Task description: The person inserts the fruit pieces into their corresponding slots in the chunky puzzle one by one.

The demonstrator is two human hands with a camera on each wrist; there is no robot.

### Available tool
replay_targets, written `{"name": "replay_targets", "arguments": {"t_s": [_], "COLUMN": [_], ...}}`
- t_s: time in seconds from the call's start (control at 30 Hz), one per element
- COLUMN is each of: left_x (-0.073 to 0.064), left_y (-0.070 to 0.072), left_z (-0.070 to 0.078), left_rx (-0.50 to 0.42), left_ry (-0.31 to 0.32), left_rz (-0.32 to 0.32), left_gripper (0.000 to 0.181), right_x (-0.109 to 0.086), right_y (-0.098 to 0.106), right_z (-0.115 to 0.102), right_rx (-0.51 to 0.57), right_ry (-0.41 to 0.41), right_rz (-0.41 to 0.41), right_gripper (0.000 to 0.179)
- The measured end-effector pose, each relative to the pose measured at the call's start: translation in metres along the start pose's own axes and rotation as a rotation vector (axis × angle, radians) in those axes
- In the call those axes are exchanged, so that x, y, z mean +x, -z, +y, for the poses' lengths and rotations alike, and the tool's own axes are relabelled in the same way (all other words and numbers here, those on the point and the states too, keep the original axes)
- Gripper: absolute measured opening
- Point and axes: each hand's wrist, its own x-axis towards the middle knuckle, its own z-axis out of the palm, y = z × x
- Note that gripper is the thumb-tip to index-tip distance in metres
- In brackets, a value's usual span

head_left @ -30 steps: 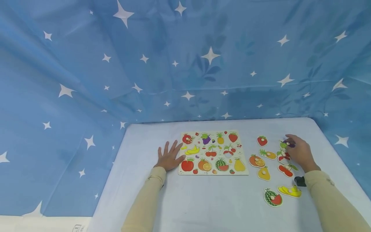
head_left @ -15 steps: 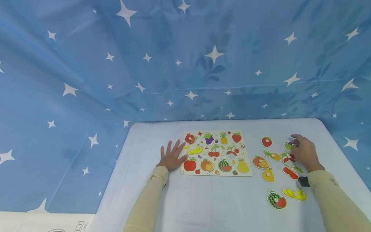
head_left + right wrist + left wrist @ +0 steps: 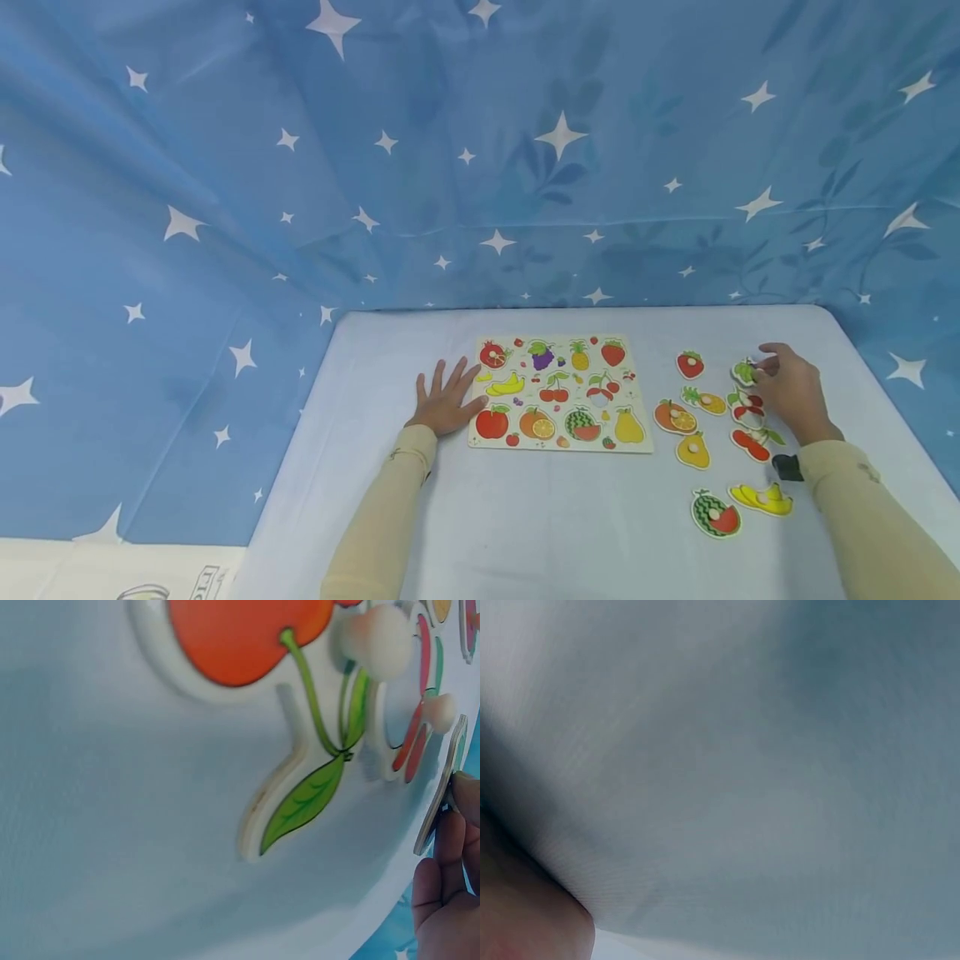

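Note:
My right hand (image 3: pixel 793 396), at the right of the table in the head view, pinches the grape puzzle piece (image 3: pixel 744 372) with thumb and fingers. In the right wrist view that piece (image 3: pixel 442 787) stands tilted on edge, and the fingers hide part of it. Flat and spread, my left hand (image 3: pixel 442 402) lies at the left side of the fruit puzzle board (image 3: pixel 585 448), its fingertips and thumb against the edge. Only a bit of the left hand (image 3: pixel 532 930) shows in the left wrist view.
Below the right hand lie two cherry pieces (image 3: pixel 750 446). Strawberry (image 3: pixel 690 365), pineapple (image 3: pixel 708 403), orange (image 3: pixel 673 417), pear (image 3: pixel 692 451), banana (image 3: pixel 761 499) and watermelon (image 3: pixel 716 513) pieces lie between it and the board. A blue star-patterned curtain (image 3: pixel 420 225) backs the white table (image 3: pixel 540 525).
The grape piece, lying with its purple side showing, is now tilted in my right hand with mostly the green leaf visible. My left hand stays at the board. The head view shifts slightly.

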Motion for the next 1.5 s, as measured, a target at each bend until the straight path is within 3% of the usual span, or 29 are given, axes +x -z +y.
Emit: {"name": "replay_targets", "arguments": {"t_s": [0.17, 0.63, 1.0, 1.5], "left_x": [-0.001, 0.006, 0.014, 0.009], "left_y": [0.004, -0.007, -0.015, -0.004], "left_z": [0.001, -0.008, -0.016, -0.007], "left_rx": [-0.009, 0.019, 0.015, 0.029], "left_ry": [-0.001, -0.031, -0.036, -0.011], "left_rz": [-0.007, 0.038, 0.063, 0.026], "left_gripper": [0.080, 0.082, 0.082, 0.079], "right_x": [-0.003, 0.000, 0.005, 0.015], "right_y": [0.000, -0.016, -0.046, -0.091], "right_z": [-0.009, -0.043, -0.079, -0.136], "right_rx": [-0.009, -0.002, 0.054, 0.097], "right_ry": [0.012, 0.060, 0.059, 0.207], "right_rz": [0.022, 0.043, 0.024, 0.073], "right_gripper": [0.051, 0.053, 0.052, 0.044]}}
